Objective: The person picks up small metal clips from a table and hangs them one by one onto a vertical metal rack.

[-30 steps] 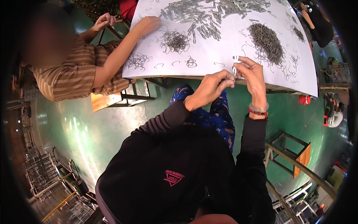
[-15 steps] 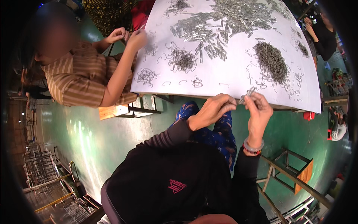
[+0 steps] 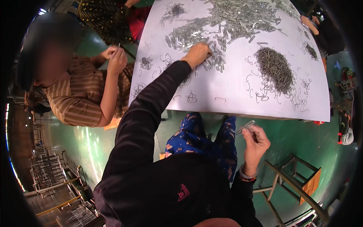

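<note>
My left hand reaches over the white-topped table, fingers curled down onto the near edge of a spread of shiny, long narrow metal pieces. What its fingertips grip is hidden. Off the table's near edge, my right hand pinches a few slim metal pieces between thumb and fingers. To the right of the spread lies a dense heap of thin bent wire hooks. A smaller tangle of hooks and one loose hook rest near the front edge.
At the left sits a person in a striped shirt, hands together beside the table. Another person's hand is at the far right edge. A wood-topped stool with a metal frame stands at the lower right. My legs are under the table's near edge.
My left hand has left my right hand and stretched forward to the metal pieces. My right hand has drawn back off the table edge, still holding its pieces. The striped-shirt person's hands have come together.
</note>
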`<state>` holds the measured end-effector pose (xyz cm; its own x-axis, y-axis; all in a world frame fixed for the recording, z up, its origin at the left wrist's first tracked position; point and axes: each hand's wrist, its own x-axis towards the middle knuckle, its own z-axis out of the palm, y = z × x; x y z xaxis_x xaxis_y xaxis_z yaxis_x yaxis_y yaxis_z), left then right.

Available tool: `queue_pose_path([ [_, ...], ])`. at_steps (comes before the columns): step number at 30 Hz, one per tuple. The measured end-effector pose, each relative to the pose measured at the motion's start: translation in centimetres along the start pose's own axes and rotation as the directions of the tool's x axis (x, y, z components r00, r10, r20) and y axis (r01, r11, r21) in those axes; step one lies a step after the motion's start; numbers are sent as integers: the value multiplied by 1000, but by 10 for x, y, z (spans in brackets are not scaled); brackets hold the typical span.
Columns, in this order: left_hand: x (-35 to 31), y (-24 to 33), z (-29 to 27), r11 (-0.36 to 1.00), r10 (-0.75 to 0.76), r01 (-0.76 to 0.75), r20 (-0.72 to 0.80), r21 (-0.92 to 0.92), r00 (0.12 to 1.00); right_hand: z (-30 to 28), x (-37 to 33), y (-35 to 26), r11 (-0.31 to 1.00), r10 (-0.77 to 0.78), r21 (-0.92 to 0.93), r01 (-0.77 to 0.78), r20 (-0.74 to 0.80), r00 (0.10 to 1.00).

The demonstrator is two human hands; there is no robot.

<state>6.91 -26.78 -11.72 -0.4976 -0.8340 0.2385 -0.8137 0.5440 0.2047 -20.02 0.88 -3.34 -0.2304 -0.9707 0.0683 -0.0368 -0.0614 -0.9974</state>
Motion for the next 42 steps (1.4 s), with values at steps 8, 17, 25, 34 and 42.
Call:
queue_pose_path([
  [8, 5, 6, -4, 989, 75, -82, 64, 121, 995, -2, -7, -3, 997, -4, 75, 2, 23, 1000],
  [17, -11, 31, -38, 978, -72, 125, -294, 167, 953, 2, -34, -15, 996, -43, 73, 42, 3, 999],
  [25, -127, 83, -52, 998, 60, -60, 12, -9, 998, 10, -40, -18, 992, -71, 103, 69, 18, 997],
  [34, -136, 66, -34, 931, -352, 348, 19, 108, 936, 21, -40, -26, 997, -76, 24, 75, 54, 996],
  [42, -135, 87, -27, 932, -309, 322, -96, 165, 946, 24, -41, -24, 993, -81, 89, 76, 59, 995],
])
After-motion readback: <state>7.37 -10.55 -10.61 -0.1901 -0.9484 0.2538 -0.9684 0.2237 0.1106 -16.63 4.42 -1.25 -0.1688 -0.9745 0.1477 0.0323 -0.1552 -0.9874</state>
